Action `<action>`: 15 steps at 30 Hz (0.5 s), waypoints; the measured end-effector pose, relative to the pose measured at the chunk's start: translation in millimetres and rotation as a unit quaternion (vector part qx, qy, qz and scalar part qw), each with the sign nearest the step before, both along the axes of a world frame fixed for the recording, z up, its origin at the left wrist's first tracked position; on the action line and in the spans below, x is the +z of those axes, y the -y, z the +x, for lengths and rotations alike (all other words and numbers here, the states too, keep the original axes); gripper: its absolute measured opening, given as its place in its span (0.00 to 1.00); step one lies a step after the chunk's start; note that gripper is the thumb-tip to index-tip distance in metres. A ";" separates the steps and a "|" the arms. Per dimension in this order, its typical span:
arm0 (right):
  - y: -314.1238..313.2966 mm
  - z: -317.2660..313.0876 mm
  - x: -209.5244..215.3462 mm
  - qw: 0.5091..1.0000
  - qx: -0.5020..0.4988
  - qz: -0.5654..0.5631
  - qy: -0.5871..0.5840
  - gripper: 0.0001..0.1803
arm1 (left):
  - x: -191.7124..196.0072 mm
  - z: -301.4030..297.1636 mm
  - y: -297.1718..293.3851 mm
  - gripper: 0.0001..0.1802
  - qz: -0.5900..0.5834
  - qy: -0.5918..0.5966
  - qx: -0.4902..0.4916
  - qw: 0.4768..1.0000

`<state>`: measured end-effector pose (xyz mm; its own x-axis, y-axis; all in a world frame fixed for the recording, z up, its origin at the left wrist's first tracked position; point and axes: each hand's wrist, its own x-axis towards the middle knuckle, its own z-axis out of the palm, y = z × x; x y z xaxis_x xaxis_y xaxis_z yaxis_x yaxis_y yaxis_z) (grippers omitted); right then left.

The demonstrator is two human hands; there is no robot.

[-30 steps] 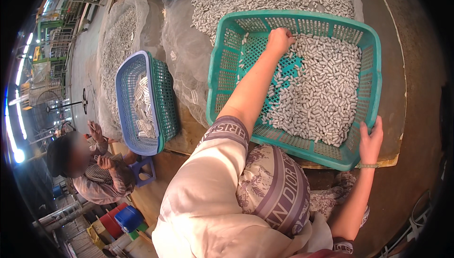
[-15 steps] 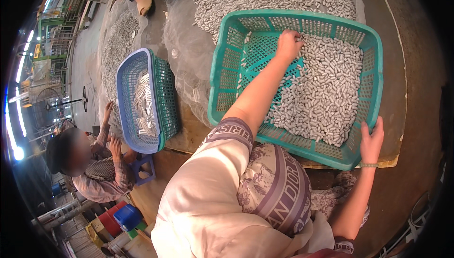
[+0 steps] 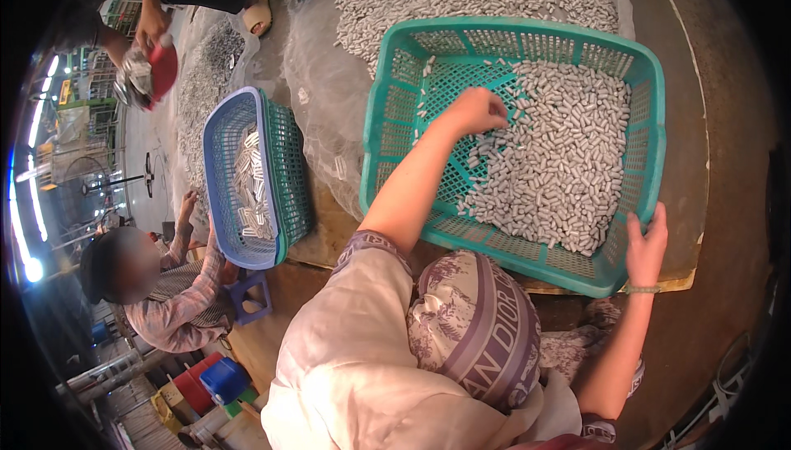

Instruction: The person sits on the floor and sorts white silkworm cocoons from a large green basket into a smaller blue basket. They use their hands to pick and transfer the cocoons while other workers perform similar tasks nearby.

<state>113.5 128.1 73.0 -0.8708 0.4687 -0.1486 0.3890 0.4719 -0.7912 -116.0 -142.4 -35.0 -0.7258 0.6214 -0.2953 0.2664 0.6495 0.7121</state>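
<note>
Fingers of your left hand (image 3: 480, 110) had drawn back from the far wall of the green basket (image 3: 633, 63) toward its near-left part since a second earlier, and now curled loosely down among the small grey capsule-shaped pieces (image 3: 560, 161), touching them at the bare mesh; whether they pinched any I cannot tell. That suggested you were raking the pieces across the basket rather than lifting them out. Your right hand (image 3: 645, 244) had kept its place on the basket's near-right corner, fingers clenched over the rim to steady it. The pieces lay heaped in the basket's right half, with the left half mostly bare. Beyond the basket more of the same pieces spread over a clear plastic sheet (image 3: 329, 79) on the desk (image 3: 725, 161). Left of the basket stood a blue basket (image 3: 222, 145) tipped on its side with a few pieces inside. Further left, a seated person (image 3: 156, 285) reached toward it.
</note>
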 end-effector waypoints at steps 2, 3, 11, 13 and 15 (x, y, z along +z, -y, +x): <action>-0.2 -0.1 -2.9 0.999 0.008 0.006 -0.032 0.14 | -10.1 -11.1 5.6 0.21 0.022 -0.143 0.088 0.986; 1.2 -2.6 -1.3 1.000 0.013 0.014 -0.020 0.14 | -26.1 -16.1 5.5 0.25 0.038 -0.248 0.139 0.958; 4.6 -2.4 -0.1 1.000 -0.006 -0.008 -0.018 0.13 | -19.4 39.2 -66.4 0.29 0.219 -0.291 -0.020 0.931; 1.7 -2.9 -0.2 0.999 0.008 -0.019 -0.025 0.13 | -23.4 46.8 -52.1 0.28 0.236 -0.226 -0.155 0.932; 2.6 -0.7 0.0 0.999 0.011 -0.029 -0.027 0.13 | -21.1 48.8 -32.4 0.30 0.207 -0.193 -0.155 0.946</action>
<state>112.8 125.4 72.9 -0.8888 0.4406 -0.1265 0.3340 0.4333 -0.8371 -67.2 -110.0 -56.1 -0.4938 0.8263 0.2709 0.6909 0.1836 0.6992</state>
